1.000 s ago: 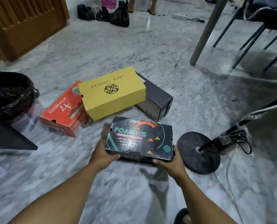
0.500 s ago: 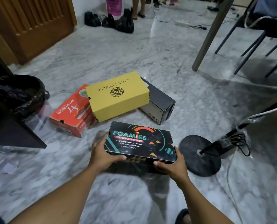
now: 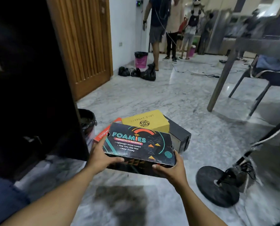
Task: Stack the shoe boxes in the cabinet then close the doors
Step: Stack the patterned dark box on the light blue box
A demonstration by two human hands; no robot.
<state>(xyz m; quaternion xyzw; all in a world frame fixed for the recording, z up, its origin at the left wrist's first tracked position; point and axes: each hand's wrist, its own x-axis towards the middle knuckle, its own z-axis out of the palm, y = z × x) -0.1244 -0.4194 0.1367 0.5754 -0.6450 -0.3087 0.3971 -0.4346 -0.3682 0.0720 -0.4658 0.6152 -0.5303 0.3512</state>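
A black Foamies shoe box hangs above the marble floor, carried between both hands. My left hand grips its left end, thumb on the near edge. My right hand grips its right near corner. Behind it on the floor lie a yellow shoe box, a dark grey box partly under the yellow one, and a red box, mostly hidden. A dark cabinet door fills the left side; the inside of the cabinet is not visible.
A black-lined bin stands by the cabinet door. A round black stand base with cables sits at the right. A table leg and chair stand farther right. People stand at the back near a pink bin.
The Foamies box has risen off the floor in both hands. My view has tilted up, bringing the cabinet door and the people at the back into sight.
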